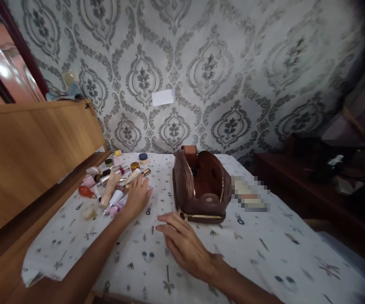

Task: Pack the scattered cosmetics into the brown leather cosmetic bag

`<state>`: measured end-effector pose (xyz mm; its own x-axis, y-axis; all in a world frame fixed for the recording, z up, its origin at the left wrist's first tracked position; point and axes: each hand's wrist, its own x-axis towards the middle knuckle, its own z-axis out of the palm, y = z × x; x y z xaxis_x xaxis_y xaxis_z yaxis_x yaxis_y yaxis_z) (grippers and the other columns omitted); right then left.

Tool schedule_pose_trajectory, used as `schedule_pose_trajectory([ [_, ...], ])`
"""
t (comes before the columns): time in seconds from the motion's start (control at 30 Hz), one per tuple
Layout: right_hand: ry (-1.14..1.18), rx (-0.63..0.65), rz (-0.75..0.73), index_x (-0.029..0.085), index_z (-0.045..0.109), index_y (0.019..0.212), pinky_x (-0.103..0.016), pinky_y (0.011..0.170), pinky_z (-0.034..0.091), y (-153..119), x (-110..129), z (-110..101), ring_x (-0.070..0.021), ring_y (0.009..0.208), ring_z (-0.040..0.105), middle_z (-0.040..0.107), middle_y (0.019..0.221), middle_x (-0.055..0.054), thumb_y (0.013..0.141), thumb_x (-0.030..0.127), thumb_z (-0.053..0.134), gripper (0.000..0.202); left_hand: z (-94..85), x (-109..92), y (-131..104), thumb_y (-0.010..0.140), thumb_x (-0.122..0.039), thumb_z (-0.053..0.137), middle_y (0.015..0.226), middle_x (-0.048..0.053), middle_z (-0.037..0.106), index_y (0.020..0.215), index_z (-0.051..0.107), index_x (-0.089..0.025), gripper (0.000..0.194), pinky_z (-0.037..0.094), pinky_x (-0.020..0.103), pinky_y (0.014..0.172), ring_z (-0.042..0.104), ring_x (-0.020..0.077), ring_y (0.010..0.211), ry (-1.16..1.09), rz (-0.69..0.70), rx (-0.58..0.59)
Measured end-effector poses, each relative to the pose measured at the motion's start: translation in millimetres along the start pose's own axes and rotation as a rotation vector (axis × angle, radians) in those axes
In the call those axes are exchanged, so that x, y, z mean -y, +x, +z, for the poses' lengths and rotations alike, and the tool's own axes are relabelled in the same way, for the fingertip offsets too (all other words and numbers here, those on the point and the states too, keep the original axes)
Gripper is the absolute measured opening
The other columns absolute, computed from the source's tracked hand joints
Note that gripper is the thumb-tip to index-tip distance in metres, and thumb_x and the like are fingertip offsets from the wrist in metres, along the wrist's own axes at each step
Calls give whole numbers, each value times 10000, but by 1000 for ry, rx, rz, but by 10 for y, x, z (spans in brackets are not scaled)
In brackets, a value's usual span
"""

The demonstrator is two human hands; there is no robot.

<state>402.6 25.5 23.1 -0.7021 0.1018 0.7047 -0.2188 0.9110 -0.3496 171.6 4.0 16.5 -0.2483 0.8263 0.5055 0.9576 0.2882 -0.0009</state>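
My left hand (138, 196) is at the right edge of a pile of cosmetics, its fingers stretched out and apart beside a pale tube (133, 176); whether they touch it I cannot tell. Near that hand lie a beige tube (109, 190), a white-capped tube (115, 197) and a gold-ended stick (146, 172). To the right stands a brown handbag (182, 185), unzipped, its brown lining showing. Just in front of the bag hovers my right hand (185, 242), fingers loosely spread, holding nothing.
A patterned white cloth (170, 270) covers the table. Farther back are a blue-lidded jar (143, 157) and a gold-lidded jar (134, 166). An orange bulb-shaped item (86, 192) lies left. A wooden panel (36, 152) borders the left side; a pixelated item (250, 194) lies right of the bag.
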Motion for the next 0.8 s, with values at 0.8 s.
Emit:
schedule_pose_trajectory([
  [0.8,362,-9,404,207,638,939,-314,769,502,-58,-333,719,-195,855,647,674,903,-53,892,100,446,226,55,634,544,968,-133,339,1067,184,708,1281,513,-116,359,484,330,758,686,265,949,102,-365,457],
])
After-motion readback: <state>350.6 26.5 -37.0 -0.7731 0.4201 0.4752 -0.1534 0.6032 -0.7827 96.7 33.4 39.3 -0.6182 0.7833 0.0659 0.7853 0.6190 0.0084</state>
